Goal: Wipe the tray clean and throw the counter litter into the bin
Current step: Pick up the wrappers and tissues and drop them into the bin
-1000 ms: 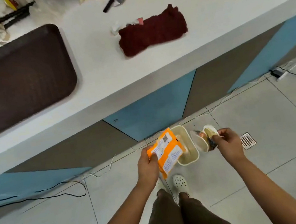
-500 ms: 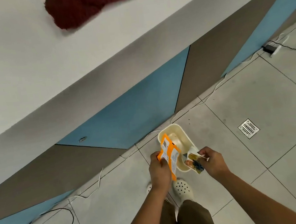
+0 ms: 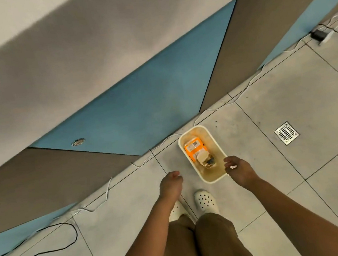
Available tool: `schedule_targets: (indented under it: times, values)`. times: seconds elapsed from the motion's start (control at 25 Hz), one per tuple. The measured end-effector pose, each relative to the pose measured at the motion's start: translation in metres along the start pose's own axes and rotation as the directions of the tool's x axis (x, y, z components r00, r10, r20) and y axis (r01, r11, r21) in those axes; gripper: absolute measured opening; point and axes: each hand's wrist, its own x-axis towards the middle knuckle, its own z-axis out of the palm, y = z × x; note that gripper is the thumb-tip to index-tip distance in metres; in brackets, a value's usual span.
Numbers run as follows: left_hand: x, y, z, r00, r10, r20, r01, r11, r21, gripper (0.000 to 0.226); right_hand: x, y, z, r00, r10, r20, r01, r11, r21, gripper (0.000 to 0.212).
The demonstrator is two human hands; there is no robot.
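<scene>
Cream bin (image 3: 217,176) sits on the floor (image 3: 289,99), just in front of the counter (image 3: 26,60) base and its blue panel (image 3: 139,101). Inside the bin: orange packet (image 3: 194,148) lying flat, barcode side up, at the end nearer the counter; pale crumpled wrapper (image 3: 205,159) just beside it toward the near end, partly overlapping the packet. Both litter items rest on the bin bottom.

Left hand (image 3: 170,184) hangs left of the bin, apart from it, fingers loosely curled, holding nothing. Right hand (image 3: 239,168) is at the bin's near right corner, fingers (image 3: 228,160) slack and slightly spread, nothing in them; contact with the rim can't be told.

White clogs (image 3: 205,201) stand on the floor just short of the bin, brown trousers (image 3: 211,244) below them in view. Floor drain (image 3: 287,132) lies right of the bin, well apart. White cable (image 3: 161,143) runs along the counter base behind the bin; black cable (image 3: 50,248) loops far left of the bin. Dark plug adapter (image 3: 320,33) sits far right of the bin by the counter base. Tray not in view.
</scene>
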Motion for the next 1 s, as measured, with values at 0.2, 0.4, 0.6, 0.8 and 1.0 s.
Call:
schedule_targets:
  times: [0.2,0.4,0.6,0.8,1.0]
  values:
    - [-0.107,0.067,-0.034,0.989,0.150,-0.015,-0.151,0.976,-0.160,0.024,-0.099,-0.076,-0.033,0.987,-0.153,0.054,0.155,0.988,-0.026,0.026]
    - [-0.232,0.126,-0.070,0.926,0.378,-0.020,-0.376,0.912,-0.164,0.026,-0.203,-0.177,-0.081,0.871,-0.479,0.112,0.489,0.865,-0.110,0.034]
    - [-0.321,0.155,-0.113,0.821,0.562,-0.100,-0.565,0.773,-0.288,0.018,-0.269,-0.267,-0.121,0.686,-0.727,0.029,0.727,0.687,0.025,0.034]
    - [-0.356,0.170,-0.159,0.734,0.617,-0.284,-0.679,0.650,-0.342,0.017,-0.286,-0.335,-0.132,0.578,-0.816,0.028,0.816,0.578,0.019,0.028]
    - [-0.348,0.186,-0.217,0.698,0.584,-0.415,-0.716,0.598,-0.361,0.017,-0.274,-0.386,-0.119,0.541,-0.841,0.029,0.841,0.539,-0.041,0.024]
